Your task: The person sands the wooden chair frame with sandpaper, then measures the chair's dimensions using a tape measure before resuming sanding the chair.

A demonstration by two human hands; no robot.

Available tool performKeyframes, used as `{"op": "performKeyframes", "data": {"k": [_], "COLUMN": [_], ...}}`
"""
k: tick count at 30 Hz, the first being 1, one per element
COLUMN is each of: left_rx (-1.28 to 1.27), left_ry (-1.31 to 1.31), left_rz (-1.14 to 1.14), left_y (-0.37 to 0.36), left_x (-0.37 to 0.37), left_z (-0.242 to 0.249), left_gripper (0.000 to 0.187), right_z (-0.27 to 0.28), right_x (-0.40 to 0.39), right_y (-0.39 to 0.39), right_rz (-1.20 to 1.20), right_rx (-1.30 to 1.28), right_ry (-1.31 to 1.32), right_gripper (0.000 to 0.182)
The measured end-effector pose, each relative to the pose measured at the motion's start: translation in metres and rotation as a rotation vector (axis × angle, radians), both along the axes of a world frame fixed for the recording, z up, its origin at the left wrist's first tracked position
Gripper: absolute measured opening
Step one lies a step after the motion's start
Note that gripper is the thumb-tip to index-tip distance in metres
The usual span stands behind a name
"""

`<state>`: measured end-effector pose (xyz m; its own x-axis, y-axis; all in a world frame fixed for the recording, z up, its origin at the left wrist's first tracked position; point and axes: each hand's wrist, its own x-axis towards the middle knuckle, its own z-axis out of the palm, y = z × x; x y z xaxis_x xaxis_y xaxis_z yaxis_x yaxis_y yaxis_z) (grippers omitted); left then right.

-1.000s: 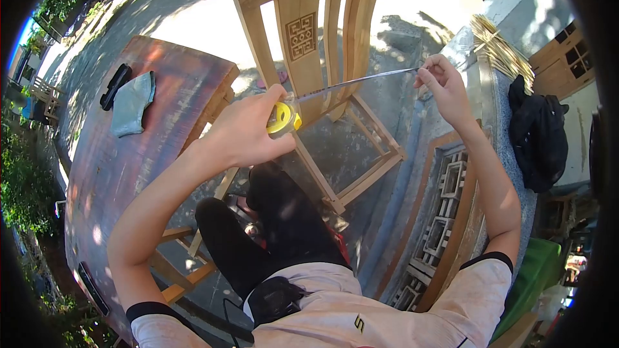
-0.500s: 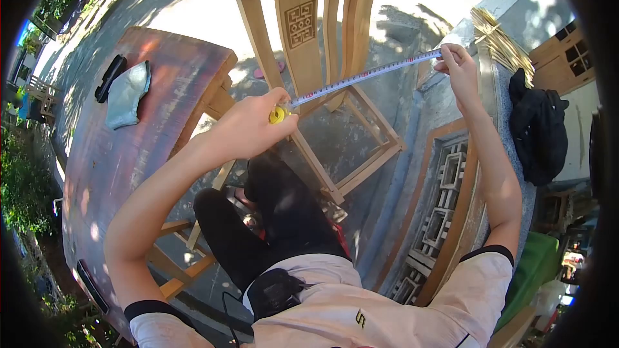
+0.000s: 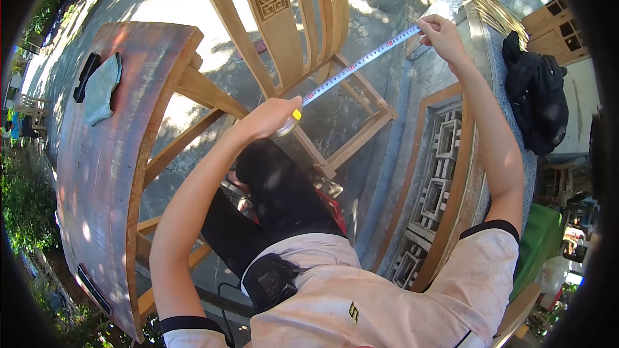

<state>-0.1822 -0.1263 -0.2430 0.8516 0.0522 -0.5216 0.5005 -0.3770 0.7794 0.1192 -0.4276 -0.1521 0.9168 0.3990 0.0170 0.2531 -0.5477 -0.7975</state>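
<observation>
My left hand [image 3: 277,116] is closed round a yellow tape measure case [image 3: 289,124], above my knees. From it the white tape blade [image 3: 351,69] runs up and to the right. My right hand [image 3: 442,35] pinches the far end of the blade. Below and behind the tape stands a wooden chair frame [image 3: 271,32], with slatted back, a carved square pattern on the middle slat and an open seat frame [image 3: 361,142]. The blade passes over the seat frame without visibly touching it.
At left is a wooden table [image 3: 103,180] bearing a grey-green cloth [image 3: 104,93], a black object [image 3: 87,76] and a phone [image 3: 95,289]. On the right ledge lie a black bag [image 3: 535,93] and straw strips [image 3: 493,9]. A green cover [image 3: 538,235] is at lower right.
The view has shifted, so the table and chair sit further left. Both hands still hold the tape, which now slants more steeply. My left forearm has swung nearer my body.
</observation>
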Motion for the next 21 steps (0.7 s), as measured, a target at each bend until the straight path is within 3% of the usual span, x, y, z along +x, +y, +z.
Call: {"op": "performKeyframes", "data": {"k": [4,6,8,14,18,21], "left_rx": [-0.213,-0.190,-0.205,-0.263,-0.189,-0.042], "left_ry": [0.060,-0.092,-0.083,0.047,0.074,-0.037], "left_rz": [-0.003,-0.089,0.011,0.026,0.107,0.082], "left_y": [-0.009,-0.013,-0.024,-0.033,-0.045,-0.052], "left_x": [-0.014,-0.022,-0.028,-0.036,-0.034,-0.021], "left_z": [-0.051,-0.080,-0.091,-0.132,-0.158,-0.206], "left_gripper": [0.045,0.036,0.034,0.037,0.038,0.038], "right_z": [-0.015,-0.034,-0.046,-0.062,-0.052,-0.044], "right_x": [-0.003,-0.003,-0.014,-0.027,-0.042,-0.045], "right_y": [0.001,0.004,0.010,0.010,0.012,0.013], "right_rz": [0.112,0.161,0.181,0.247,0.334,0.359], "right_rx": [-0.165,-0.270,-0.368,-0.530,-0.781,-0.818], "right_ry": [-0.034,-0.055,-0.083,-0.072,-0.223,-0.240], "right_gripper": [0.023,0.023,0.023,0.029,0.043,0.051]}}
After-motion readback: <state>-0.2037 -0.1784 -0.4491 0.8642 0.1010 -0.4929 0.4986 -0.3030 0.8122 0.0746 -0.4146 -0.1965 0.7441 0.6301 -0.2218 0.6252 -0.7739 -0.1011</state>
